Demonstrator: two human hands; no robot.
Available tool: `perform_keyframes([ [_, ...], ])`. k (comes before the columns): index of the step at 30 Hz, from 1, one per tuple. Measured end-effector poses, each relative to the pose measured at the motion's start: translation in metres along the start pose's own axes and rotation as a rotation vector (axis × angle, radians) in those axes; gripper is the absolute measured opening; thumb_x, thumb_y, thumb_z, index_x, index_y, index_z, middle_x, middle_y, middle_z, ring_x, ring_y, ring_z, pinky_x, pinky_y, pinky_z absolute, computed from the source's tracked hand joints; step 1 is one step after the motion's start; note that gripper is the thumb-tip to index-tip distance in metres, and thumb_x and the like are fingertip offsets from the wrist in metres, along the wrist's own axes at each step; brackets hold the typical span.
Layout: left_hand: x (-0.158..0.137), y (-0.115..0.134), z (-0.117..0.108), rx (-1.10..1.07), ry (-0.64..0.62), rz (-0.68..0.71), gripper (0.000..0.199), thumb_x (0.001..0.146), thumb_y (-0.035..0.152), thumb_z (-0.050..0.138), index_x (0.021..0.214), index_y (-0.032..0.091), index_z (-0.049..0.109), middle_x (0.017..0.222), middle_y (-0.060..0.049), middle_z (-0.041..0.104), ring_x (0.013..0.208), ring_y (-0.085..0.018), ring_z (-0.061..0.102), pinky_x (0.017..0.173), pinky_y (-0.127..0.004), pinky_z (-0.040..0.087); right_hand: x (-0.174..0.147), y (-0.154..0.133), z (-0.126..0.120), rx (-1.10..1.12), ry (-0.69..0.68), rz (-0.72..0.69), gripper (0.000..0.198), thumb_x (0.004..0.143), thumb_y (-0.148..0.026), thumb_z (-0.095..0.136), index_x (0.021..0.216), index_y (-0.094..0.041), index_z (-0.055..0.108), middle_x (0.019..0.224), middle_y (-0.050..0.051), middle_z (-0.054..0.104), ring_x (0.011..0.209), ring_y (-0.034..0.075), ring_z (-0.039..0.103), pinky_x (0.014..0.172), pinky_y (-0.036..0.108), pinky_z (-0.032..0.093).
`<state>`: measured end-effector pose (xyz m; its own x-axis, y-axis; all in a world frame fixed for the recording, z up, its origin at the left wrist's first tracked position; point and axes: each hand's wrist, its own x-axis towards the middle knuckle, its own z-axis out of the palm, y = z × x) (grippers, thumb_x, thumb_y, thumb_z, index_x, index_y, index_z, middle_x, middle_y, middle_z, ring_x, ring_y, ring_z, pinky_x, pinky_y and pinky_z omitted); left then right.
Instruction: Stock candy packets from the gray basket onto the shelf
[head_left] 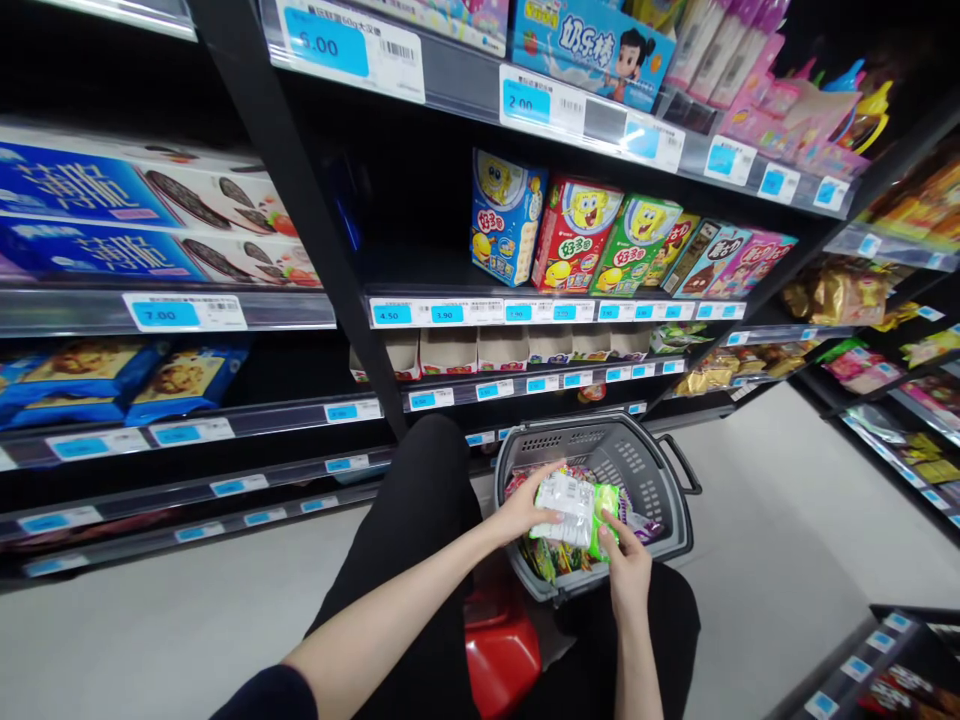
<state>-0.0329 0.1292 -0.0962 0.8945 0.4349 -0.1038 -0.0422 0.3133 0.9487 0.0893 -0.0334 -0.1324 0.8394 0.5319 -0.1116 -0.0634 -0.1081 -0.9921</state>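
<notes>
Over the grey shopping basket [679,530], both hands hold small snack packets. My left hand [527,505] is closed on the left edge of a silver-and-green snack packet [566,508], its printed back facing up. My right hand [626,550] pinches the bright green part [604,510] at the right end; whether this is the same packet or a second one behind it, I cannot tell. Beneath them, the basket contains several colourful snack packets [559,562], and a purple packet [643,527] lies at its right side. The basket's handle [682,465] hangs out to the right.
Ahead is a black shelf with SpongeBob biscuit boxes [576,235] and low open cartons [502,348]. Blue wafer boxes [90,200] are on the left shelf. A red stool [501,650] is between my legs. Pale floor [780,520] extends to the right, bordered by more shelves.
</notes>
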Motion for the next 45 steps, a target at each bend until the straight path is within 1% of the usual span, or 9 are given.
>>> perform_keyframes([
  [4,0.003,-0.004,-0.003,0.217,0.023,-0.010,0.050,0.060,0.032,0.070,0.106,0.014,0.062,0.105,-0.009,0.063,0.092,-0.024,0.058,0.081,-0.033,0.044,-0.002,-0.006,0.003,-0.001,0.013,-0.037,0.047,0.062,-0.034,0.068,0.104,-0.014,0.062,0.107,0.013,0.064,0.097,0.027,0.058,0.081,0.038,0.047],
  [9,0.003,-0.005,-0.004,0.345,0.073,0.028,0.033,0.065,0.027,0.065,0.094,0.013,0.068,0.097,-0.007,0.067,0.093,-0.022,0.059,0.083,-0.028,0.041,-0.005,-0.013,0.000,-0.023,-0.079,-0.004,0.042,0.061,-0.035,0.069,0.098,-0.015,0.066,0.099,0.011,0.068,0.089,0.026,0.062,0.075,0.036,0.050],
  [15,0.003,-0.005,-0.001,0.450,0.141,0.034,0.018,0.066,0.028,0.063,0.072,0.013,0.069,0.075,-0.003,0.069,0.076,-0.017,0.060,0.072,-0.023,0.043,-0.004,-0.007,0.003,-0.213,0.007,-0.107,0.029,0.065,-0.038,0.064,0.081,-0.015,0.068,0.086,0.010,0.070,0.083,0.025,0.062,0.076,0.037,0.047],
  [21,0.003,-0.004,0.000,0.467,0.162,0.044,0.012,0.066,0.025,0.061,0.064,0.013,0.064,0.069,0.000,0.066,0.071,-0.014,0.058,0.071,-0.022,0.041,-0.005,-0.019,0.009,-0.405,0.015,-0.293,0.023,0.071,-0.040,0.057,0.072,-0.018,0.064,0.076,0.006,0.065,0.077,0.022,0.059,0.074,0.036,0.044],
  [26,0.006,-0.007,-0.003,0.378,0.168,0.049,0.013,0.064,0.025,0.063,0.061,0.012,0.062,0.067,-0.001,0.065,0.069,-0.014,0.057,0.071,-0.023,0.040,-0.004,-0.018,0.001,0.009,-0.181,-0.025,0.045,0.064,-0.032,0.068,0.105,-0.018,0.059,0.100,0.009,0.065,0.091,0.023,0.060,0.076,0.034,0.048],
  [29,0.007,-0.008,-0.004,0.342,0.163,0.045,0.016,0.063,0.027,0.064,0.063,0.012,0.064,0.068,-0.002,0.066,0.070,-0.015,0.057,0.072,-0.024,0.040,-0.005,-0.013,-0.003,0.192,-0.197,0.095,0.048,0.061,-0.028,0.071,0.107,-0.019,0.059,0.106,0.009,0.064,0.098,0.024,0.058,0.082,0.037,0.046],
  [33,0.006,-0.007,-0.003,0.287,0.147,0.026,0.021,0.061,0.031,0.067,0.071,0.012,0.068,0.075,-0.004,0.067,0.075,-0.017,0.058,0.074,-0.025,0.040,-0.006,-0.013,-0.002,0.339,-0.161,0.114,0.048,0.059,-0.024,0.073,0.105,-0.019,0.061,0.102,0.008,0.066,0.097,0.023,0.059,0.086,0.038,0.043],
  [41,0.003,-0.004,-0.003,0.164,0.094,-0.034,0.030,0.056,0.036,0.071,0.075,0.012,0.069,0.077,-0.005,0.067,0.076,-0.018,0.058,0.071,-0.025,0.040,-0.002,-0.011,-0.006,0.117,0.066,0.057,0.029,0.052,-0.030,0.075,0.075,-0.015,0.069,0.070,0.005,0.069,0.067,0.019,0.061,0.067,0.033,0.047],
  [45,0.005,-0.006,-0.002,0.274,0.146,0.018,0.023,0.059,0.035,0.068,0.064,0.012,0.065,0.069,-0.002,0.065,0.072,-0.016,0.056,0.071,-0.024,0.040,-0.003,-0.015,-0.004,-0.060,0.024,-0.067,0.024,0.061,-0.039,0.068,0.066,-0.016,0.061,0.060,0.000,0.061,0.059,0.015,0.055,0.057,0.027,0.042],
])
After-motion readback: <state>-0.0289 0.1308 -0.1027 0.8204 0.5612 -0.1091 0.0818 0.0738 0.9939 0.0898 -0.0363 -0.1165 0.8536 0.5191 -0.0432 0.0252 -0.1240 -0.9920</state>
